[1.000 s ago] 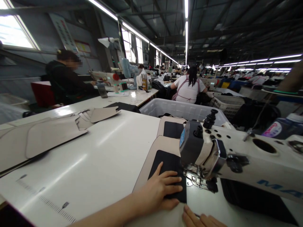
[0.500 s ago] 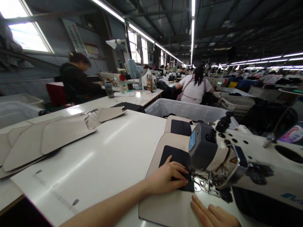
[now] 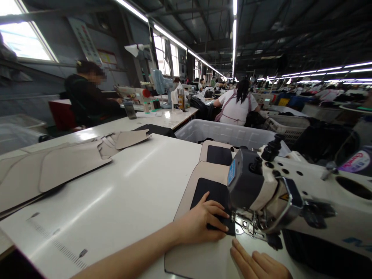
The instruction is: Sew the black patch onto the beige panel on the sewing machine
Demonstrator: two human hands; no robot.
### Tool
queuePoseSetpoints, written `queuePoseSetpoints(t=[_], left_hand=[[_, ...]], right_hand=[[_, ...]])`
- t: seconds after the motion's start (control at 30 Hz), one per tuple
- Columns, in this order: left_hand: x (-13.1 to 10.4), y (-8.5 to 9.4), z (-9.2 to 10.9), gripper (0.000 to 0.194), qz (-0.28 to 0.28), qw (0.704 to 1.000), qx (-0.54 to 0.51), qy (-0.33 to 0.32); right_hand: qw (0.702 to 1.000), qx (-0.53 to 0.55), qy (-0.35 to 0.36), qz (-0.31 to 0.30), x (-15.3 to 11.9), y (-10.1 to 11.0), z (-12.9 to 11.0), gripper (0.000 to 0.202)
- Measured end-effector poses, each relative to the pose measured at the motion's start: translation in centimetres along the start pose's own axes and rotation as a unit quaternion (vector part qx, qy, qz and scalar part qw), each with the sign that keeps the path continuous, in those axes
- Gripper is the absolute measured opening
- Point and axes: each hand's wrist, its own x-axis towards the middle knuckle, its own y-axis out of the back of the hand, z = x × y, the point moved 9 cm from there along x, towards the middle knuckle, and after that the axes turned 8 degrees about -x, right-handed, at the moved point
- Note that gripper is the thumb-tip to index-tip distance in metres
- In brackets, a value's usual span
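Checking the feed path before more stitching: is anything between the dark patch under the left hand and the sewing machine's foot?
Nothing visible. The left hand lies flat on the dark patch, whose edge reaches under the sewing machine. The right hand rests nearer, on the beige panel.

Left hand [image 3: 200, 226]: bare, no glove, no ring or watch in view.
Left forearm [image 3: 139, 254]: bare along all that showed, no sleeve reaching it.
Right hand [image 3: 257, 265]: bare, only partly in view at the bottom edge.
Fingers [image 3: 216, 213]: uncovered, nails short and unpainted.
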Motion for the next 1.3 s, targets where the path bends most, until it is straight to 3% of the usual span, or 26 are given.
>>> queuePoseSetpoints(t=[0.3, 0.53, 0.67, 0.83, 1.0, 1.1, 1.3], left_hand=[[0.9, 0.2, -0.4, 0.016, 0.006, 1.000, 0.021, -0.018], [2.0, 1.0, -0.9, 0.015, 0.026, 0.998, 0.048, -0.025], [1.7, 1.3, 0.1, 0.015, 0.038, 0.998, 0.038, -0.022], [-0.7, -2.2, 3.4, 0.041, -0.011, 0.995, 0.089, -0.039], [-1.6, -5.0, 4.6, 0.038, -0.042, 0.972, 0.228, -0.048], [-1.5, -5.5, 4.4, 0.039, -0.076, 0.969, 0.230, -0.045], [-1.4, -4.7, 4.2, 0.034, -0.071, 0.968, 0.222, -0.098]], right_hand=[[0.998, 0.039, -0.017, -0.044, -1.3, -2.1, 0.7, 0.041], [0.989, 0.078, -0.084, -0.094, -2.9, -4.1, 2.0, 0.056], [0.985, 0.093, -0.106, -0.104, -3.3, -4.4, 2.7, 0.058], [0.985, 0.113, -0.073, -0.104, -2.9, -3.7, 3.0, 0.054], [0.983, 0.141, -0.063, -0.102, -2.6, -2.8, 3.5, 0.044], [0.980, 0.160, -0.071, -0.099, -2.6, -2.8, 3.7, 0.043], [0.969, 0.198, -0.118, -0.090, -2.1, -2.9, 4.3, 0.042]])
